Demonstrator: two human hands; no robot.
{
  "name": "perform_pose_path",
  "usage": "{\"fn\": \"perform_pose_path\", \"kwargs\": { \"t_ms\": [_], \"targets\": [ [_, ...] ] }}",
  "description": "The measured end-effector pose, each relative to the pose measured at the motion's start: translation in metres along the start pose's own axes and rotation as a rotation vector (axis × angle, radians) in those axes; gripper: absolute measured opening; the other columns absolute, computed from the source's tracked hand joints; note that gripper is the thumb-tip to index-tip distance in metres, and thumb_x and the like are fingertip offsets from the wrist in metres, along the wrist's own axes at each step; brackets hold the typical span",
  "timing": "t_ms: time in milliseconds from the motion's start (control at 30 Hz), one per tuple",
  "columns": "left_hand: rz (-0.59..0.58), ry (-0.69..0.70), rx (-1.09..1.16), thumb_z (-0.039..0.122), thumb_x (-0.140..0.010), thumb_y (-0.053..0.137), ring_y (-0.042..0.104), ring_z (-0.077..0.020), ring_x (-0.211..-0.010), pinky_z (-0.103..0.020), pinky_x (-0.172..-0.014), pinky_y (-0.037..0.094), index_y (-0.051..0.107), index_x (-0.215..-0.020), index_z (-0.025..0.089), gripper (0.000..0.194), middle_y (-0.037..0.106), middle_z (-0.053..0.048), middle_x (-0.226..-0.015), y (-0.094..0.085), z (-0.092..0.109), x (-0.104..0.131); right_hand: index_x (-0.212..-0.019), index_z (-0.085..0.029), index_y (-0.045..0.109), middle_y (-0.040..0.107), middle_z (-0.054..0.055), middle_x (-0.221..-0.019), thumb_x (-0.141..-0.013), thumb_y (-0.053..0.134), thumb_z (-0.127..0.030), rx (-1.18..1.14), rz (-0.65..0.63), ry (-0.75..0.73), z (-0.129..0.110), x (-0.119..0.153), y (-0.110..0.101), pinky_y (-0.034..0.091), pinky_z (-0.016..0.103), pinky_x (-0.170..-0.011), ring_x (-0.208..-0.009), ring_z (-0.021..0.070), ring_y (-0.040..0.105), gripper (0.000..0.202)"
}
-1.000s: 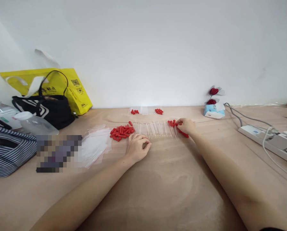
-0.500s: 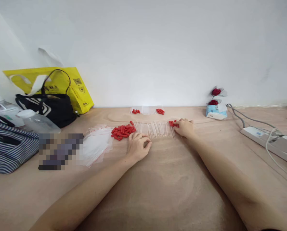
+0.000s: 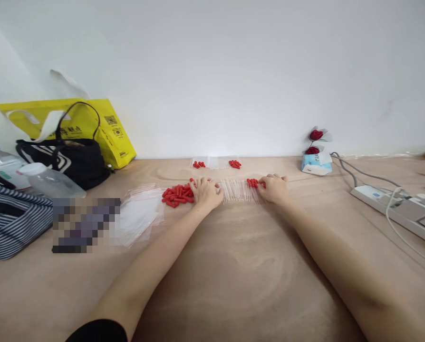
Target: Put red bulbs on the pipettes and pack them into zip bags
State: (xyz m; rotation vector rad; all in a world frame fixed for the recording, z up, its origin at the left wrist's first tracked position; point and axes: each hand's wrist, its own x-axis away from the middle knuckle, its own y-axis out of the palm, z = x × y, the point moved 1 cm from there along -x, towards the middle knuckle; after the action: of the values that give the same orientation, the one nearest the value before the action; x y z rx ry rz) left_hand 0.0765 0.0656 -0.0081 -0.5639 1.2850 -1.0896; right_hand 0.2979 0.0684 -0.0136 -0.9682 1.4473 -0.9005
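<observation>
1. I see both hands flat on the bench, one at each end of a row of clear tubes.
2. The left hand rests with its fingers spread over the row's left end, just beside the red cap pile. Its grip looks released, and I see nothing pinched.
3. The right hand sits at the row's right end, fingertips touching a small cluster of red caps. I cannot tell whether it is pinching one.
4. Risk, as I judge it: the tubes are light and lie loose side by side, so a sideways nudge from either palm could fan or roll the row out of line.
5. Second risk: the left wrist is close to the cap pile, and a sweep could scatter caps toward the clear bags.
6. Third risk: caps are small and round, and one slipping from the right fingertips could roll away.
7. Count: two hands, one tube row (tubes too fine to count), one large cap pile, one small cluster, and two filled bags at the wall.
8. Also here: one loose stack of empty bags, one yellow bag, one black bag and one power strip.
</observation>
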Motion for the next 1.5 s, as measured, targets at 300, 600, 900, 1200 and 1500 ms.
{"fn": "perform_pose_path", "kwargs": {
  "t_ms": [300,600,900,1200,1500],
  "targets": [
    [-0.175,-0.119,-0.117,0.038,-0.066,0.052,0.038,-0.0332,-0.105,-0.057,-0.094,0.011,0.066,-0.077,0.018,0.028,0.053,-0.014,-0.104,0.011,0.019,-0.013,-0.09,-0.023,0.065,0.061,0.008,-0.089,-0.075,0.044,-0.032,-0.001,-0.064,-0.051,0.0,-0.004,0.007,0.024,0.036,-0.073,-0.087,0.0232,0.047,0.027],
    [-0.257,-0.035,-0.356,0.033,-0.068,0.051,0.038,-0.0349,-0.103,-0.057,-0.091,0.01,0.066,-0.088,0.013,0.032,0.056,-0.018,-0.104,0.009,0.028,-0.021,-0.078,-0.017,0.066,0.063,0.01,-0.081,-0.076,0.042,-0.028,-0.01,0.14,-0.031,-0.002,0.001,0.006,0.022,0.038,-0.075,-0.082,0.0227,0.048,0.027],
    [-0.141,0.166,-0.246,0.029,-0.075,0.046,0.042,-0.0293,-0.1,-0.048,-0.09,0.024,0.064,-0.078,0.014,0.024,0.056,-0.014,-0.099,-0.024,0.016,0.0,-0.078,-0.017,0.063,0.061,0.005,-0.073,-0.08,0.044,-0.031,-0.542,0.214,-0.232,-0.019,0.039,-0.006,0.034,0.03,-0.069,-0.07,0.0164,0.051,0.024],
    [-0.198,0.603,0.052,0.025,-0.079,0.046,0.049,-0.019,-0.094,-0.039,-0.092,0.03,0.06,-0.07,0.02,0.017,0.06,-0.004,-0.091,-0.064,-0.046,0.064,-0.099,-0.025,0.062,0.061,0.004,-0.09,-0.078,0.05,-0.031,-0.494,-0.11,-0.692,-0.038,0.074,-0.021,0.031,0.034,-0.074,-0.081,0.0176,0.049,0.024],
    [-0.222,0.507,0.135,0.032,-0.078,0.052,0.05,-0.0203,-0.094,-0.036,-0.084,0.034,0.06,-0.09,0.02,0.019,0.06,-0.004,-0.096,-0.048,-0.031,0.064,-0.092,-0.023,0.064,0.06,0.004,-0.084,-0.078,0.052,-0.04,-0.479,-0.087,-0.561,-0.056,0.078,-0.015,0.032,0.033,-0.074,-0.082,0.0176,0.05,0.025]
  ]
}}
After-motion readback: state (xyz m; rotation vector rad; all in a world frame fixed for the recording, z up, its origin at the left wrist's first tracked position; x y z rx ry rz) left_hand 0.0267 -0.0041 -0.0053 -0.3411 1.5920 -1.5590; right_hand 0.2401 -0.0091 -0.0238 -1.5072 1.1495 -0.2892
